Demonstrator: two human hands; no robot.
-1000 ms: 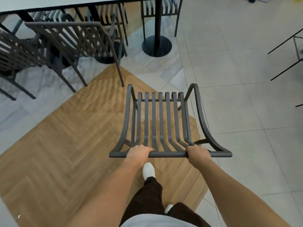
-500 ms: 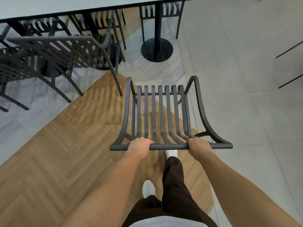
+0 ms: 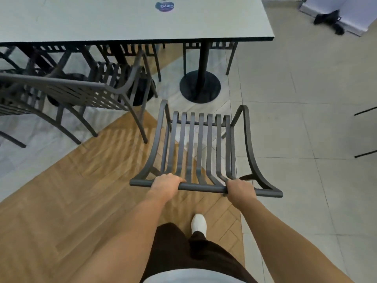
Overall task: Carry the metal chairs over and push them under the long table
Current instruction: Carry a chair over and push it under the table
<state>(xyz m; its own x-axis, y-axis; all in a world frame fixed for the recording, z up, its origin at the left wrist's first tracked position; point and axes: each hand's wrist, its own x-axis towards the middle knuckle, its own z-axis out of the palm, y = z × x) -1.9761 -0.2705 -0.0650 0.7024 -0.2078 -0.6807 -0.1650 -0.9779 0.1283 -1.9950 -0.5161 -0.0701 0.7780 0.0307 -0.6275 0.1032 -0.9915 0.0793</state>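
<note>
head view: both hands' fingers [image 3: 179, 179] clamped over chair [image 3: 201, 144] top rail

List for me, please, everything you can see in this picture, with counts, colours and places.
carried chair: one, dark grey metal slats, centre, held by its top rail
long table: one, pale grey top with dark edge, across the top
round sticker: one, dark blue, on the tabletop
table base: one in clear view, black round foot with post, under the table's right end
other chairs: several, dark grey metal, left and under the table; exact count unclear
wood floor strip: brown herringbone, lower left
floor tiles: pale grey, right
dark object: black, top right, unclear
left hand: grips the top rail
right hand: grips the top rail
shoe: one, white, bottom centre
</note>
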